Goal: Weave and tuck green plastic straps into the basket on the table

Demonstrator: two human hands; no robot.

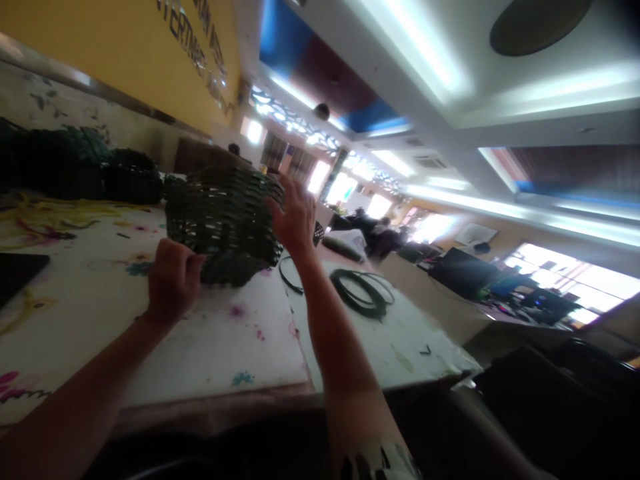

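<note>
1. One dark green woven basket sits on the bench, and both hands are on it. It's the centre of everything here.
2. The left hand is at the basket's lower near corner. Its fingers are curled in tight and clamp the bottom edge of the weave.
3. The right hand is on the basket's far side, palm flat against the wall. Its fingers are spread wide and reach up towards the rim, pressing rather than pinching.
4. That's two hands and one basket, touching at two places on opposite sides.
5. Right of the basket, past the right forearm, lies one coil of cord, dark and looped flat on the bench, well apart from the basket.
6. Between that coil and the basket lies one loose strand, curved and just beside the basket's base.
7. Left of the basket and behind it is a heap of woven pieces, dark like the basket. There are at least two, but it's too murky to count them.
8. Far left of the basket, at the picture's edge, is one flat dark slab on the cloth. What it is, I can't tell.
9. Beyond the basket to the right, blurred people are at another bench, and their number is unclear.
</note>
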